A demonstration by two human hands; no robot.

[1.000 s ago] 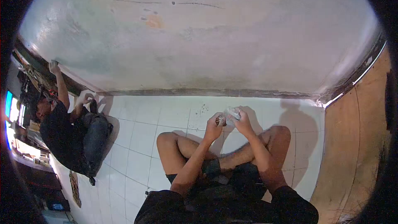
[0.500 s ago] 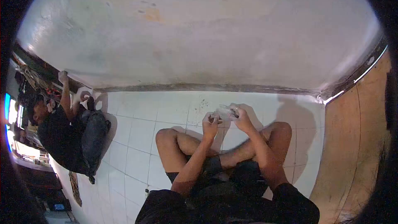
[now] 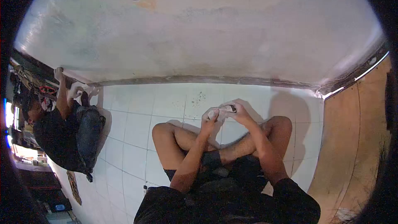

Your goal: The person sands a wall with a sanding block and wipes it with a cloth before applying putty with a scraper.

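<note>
I sit cross-legged on a white tiled floor (image 3: pixel 137 108), my hands raised in front of my knees. My left hand (image 3: pixel 209 118) and my right hand (image 3: pixel 239 112) together pinch a small clear plastic bag (image 3: pixel 222 111) with a small dark thing inside it, near my right fingers. The left fingers grip the bag's left end, the right fingers its right end. What the dark thing is cannot be made out.
A stained plaster wall (image 3: pixel 199 33) rises just beyond my knees. A wooden panel (image 3: pixel 352 141) stands at the right. At the left another person (image 3: pixel 62 128) in dark clothes sits by the wall, one hand up on a ledge, with cluttered shelves behind.
My hands have drawn closer together on the bag and sit a little lower against the floor. The view has tilted down. The person at the left has shifted an arm.
</note>
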